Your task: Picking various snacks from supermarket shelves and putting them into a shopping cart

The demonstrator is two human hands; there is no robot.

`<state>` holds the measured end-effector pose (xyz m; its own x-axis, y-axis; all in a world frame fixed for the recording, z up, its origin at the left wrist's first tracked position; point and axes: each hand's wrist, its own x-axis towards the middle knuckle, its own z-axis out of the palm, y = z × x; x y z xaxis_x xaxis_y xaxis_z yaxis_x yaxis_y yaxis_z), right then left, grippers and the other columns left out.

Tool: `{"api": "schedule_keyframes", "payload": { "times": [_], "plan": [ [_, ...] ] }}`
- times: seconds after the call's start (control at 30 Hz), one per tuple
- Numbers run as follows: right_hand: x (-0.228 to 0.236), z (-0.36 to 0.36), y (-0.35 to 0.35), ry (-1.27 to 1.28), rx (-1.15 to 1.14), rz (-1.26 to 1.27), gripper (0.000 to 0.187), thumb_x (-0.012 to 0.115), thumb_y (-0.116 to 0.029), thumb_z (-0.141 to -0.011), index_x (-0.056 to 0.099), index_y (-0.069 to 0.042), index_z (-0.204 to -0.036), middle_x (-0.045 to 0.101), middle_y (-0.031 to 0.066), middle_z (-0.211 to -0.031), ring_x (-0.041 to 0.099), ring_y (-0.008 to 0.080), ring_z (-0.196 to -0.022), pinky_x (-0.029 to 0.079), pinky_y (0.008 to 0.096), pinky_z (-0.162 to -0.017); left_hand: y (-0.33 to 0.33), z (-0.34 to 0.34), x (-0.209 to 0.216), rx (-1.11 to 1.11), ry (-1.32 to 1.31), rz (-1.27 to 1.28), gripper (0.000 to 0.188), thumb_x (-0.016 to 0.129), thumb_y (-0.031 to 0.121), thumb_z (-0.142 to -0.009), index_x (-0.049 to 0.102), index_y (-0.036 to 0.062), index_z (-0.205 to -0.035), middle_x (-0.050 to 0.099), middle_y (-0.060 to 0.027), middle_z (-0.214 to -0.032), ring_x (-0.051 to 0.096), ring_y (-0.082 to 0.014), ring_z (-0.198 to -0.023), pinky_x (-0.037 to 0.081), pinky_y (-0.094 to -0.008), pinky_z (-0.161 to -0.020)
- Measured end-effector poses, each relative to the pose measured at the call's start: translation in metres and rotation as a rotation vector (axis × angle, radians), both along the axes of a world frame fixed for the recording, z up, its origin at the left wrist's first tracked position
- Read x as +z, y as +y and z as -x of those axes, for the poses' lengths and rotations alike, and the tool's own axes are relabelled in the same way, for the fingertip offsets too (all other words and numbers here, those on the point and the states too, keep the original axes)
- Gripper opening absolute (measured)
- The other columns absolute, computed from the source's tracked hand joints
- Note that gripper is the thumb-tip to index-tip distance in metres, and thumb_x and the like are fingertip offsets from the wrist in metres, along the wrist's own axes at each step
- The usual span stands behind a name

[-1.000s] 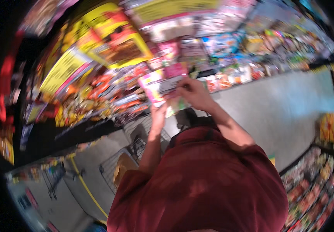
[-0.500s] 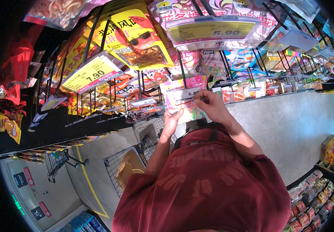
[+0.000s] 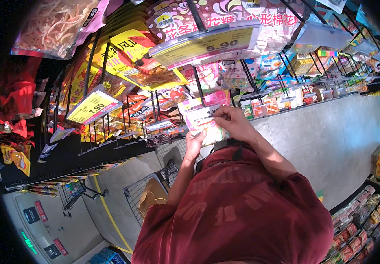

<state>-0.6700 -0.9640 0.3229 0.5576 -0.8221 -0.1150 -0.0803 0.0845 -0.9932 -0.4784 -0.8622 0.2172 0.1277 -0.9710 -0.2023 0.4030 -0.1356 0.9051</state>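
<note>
A pink, white and green snack bag point(image 3: 204, 130) hangs on a hook in front of me, its top edge behind a white price tag point(image 3: 203, 115). My left hand point(image 3: 195, 144) has the bag's lower left corner between thumb and fingers. Bent over the right end of the tag, my right hand point(image 3: 236, 124) is closed in a pinch. Its fingertips partly cover the tag and the bag's right side. Just above, a yellow price tag point(image 3: 212, 46) sticks out before pink marshmallow bags point(image 3: 190, 20).
Yellow snack bags point(image 3: 130, 59) and another yellow tag point(image 3: 94, 108) project at the left. A wire shopping cart point(image 3: 132, 193) with a brown paper bag point(image 3: 152, 196) stands at my left. Packaged goods point(image 3: 353, 233) fill a shelf at the lower right.
The view has shifted slightly, so the upper tags appear lower and further left. Both hands stay at the bag and its tag, with the right fingers still pinched.
</note>
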Motion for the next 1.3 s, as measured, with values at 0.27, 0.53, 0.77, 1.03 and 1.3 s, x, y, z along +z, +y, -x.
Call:
{"api": "schedule_keyframes", "payload": {
  "times": [0.27,0.53,0.77,1.03,1.3],
  "plan": [
    [0.005,0.001,-0.002,-0.011,0.004,0.018,0.016,0.065,-0.010,-0.091,0.065,0.002,-0.101,0.062,0.0014,-0.087,0.056,0.0056,-0.078,0.047,0.0235,-0.070,0.005,0.002,0.002,0.026,0.056,0.021,0.032,0.066,0.013,-0.094,0.062,-0.0031,-0.122,0.067,-0.0101,-0.116,0.065,-0.0193,-0.101,0.052,-0.0335,-0.090],
    [0.000,0.002,-0.007,-0.009,0.006,0.020,0.020,0.066,-0.015,-0.087,0.066,0.003,-0.097,0.067,0.0079,-0.080,0.062,0.0124,-0.074,0.050,0.0292,-0.068,0.001,0.007,0.000,0.065,0.050,-0.010,0.034,0.066,0.012,-0.093,0.060,-0.0031,-0.123,0.067,-0.0101,-0.115,0.065,-0.0205,-0.102,0.052,-0.0352,-0.091],
    [0.000,0.003,-0.010,0.029,0.051,0.018,0.013,0.065,-0.012,-0.091,0.064,0.000,-0.096,0.059,-0.0019,-0.080,0.052,0.0046,-0.073,0.044,0.0229,-0.065,-0.019,0.003,-0.008,0.130,0.038,-0.060,0.031,0.067,0.011,-0.092,0.062,-0.0007,-0.120,0.068,-0.0072,-0.111,0.064,-0.0169,-0.097,0.052,-0.0313,-0.086],
    [-0.003,0.004,-0.015,0.031,0.093,0.059,0.024,0.064,-0.020,-0.089,0.065,0.003,-0.096,0.067,0.0101,-0.078,0.062,0.0144,-0.069,0.050,0.0317,-0.065,-0.076,-0.020,-0.033,0.165,-0.157,-0.045,0.016,0.062,0.009,-0.093,0.068,0.0040,-0.107,0.069,-0.0021,-0.095,0.064,-0.0104,-0.079,0.051,-0.0264,-0.071],
    [0.010,0.007,-0.021,0.075,0.176,-0.019,0.014,0.065,-0.012,-0.091,0.063,0.001,-0.096,0.062,-0.0006,-0.082,0.055,0.0058,-0.076,0.046,0.0243,-0.069,-0.111,-0.045,-0.050,-0.004,0.129,-0.022,0.024,0.075,0.015,-0.088,0.068,0.0048,-0.109,0.071,-0.0033,-0.093,0.066,-0.0119,-0.072,0.054,-0.0280,-0.063]
  ]
}}
